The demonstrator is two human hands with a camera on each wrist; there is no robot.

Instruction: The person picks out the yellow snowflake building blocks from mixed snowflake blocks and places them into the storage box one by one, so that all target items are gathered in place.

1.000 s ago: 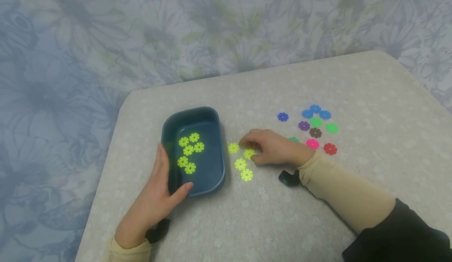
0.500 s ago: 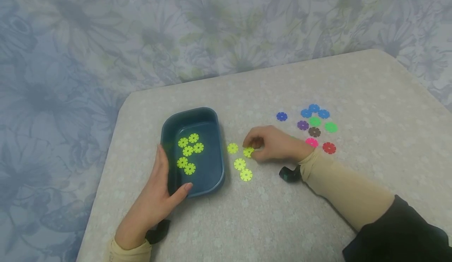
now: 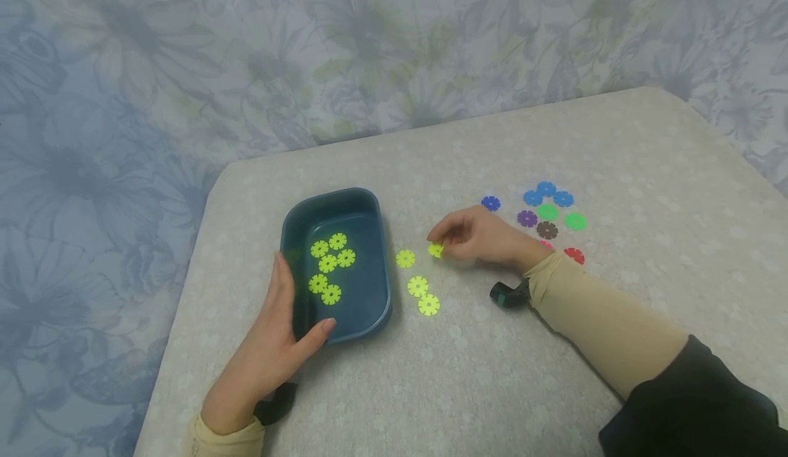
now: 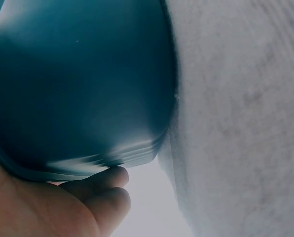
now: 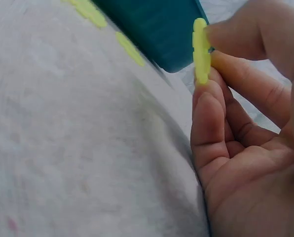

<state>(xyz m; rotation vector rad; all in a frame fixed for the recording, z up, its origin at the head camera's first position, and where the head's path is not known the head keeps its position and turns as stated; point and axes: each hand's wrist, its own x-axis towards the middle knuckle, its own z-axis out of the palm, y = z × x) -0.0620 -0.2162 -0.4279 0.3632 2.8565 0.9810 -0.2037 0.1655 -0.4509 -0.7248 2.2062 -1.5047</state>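
In the head view my right hand [image 3: 483, 238] pinches a yellow notched disc [image 3: 436, 250] by its edge. The right wrist view shows this disc [image 5: 201, 52] edge-on between thumb and fingertips, up off the table. My left hand [image 3: 271, 334] grips the near-left corner of a dark teal plastic tub [image 3: 363, 330], thumb over the near rim and fingers along the left side. Its fingertips [image 4: 112, 180] show against the tub's outer wall in the left wrist view. Several yellow discs [image 3: 331, 295] lie on the tub's floor. Three more yellow discs [image 3: 405, 258] lie on the table right of it.
Past my right hand lie several discs of other colours: blue discs [image 3: 546, 189], green discs [image 3: 576, 222], a purple disc [image 3: 527, 218], a brown disc [image 3: 547, 230] and a red disc [image 3: 574, 255]. A floral wall covering [image 3: 394, 46] rises behind the table [image 3: 382, 402].
My right hand has picked the yellow disc up off the table and moved slightly away from me, partly covering the pink disc. My left hand and the tub have stayed in place.
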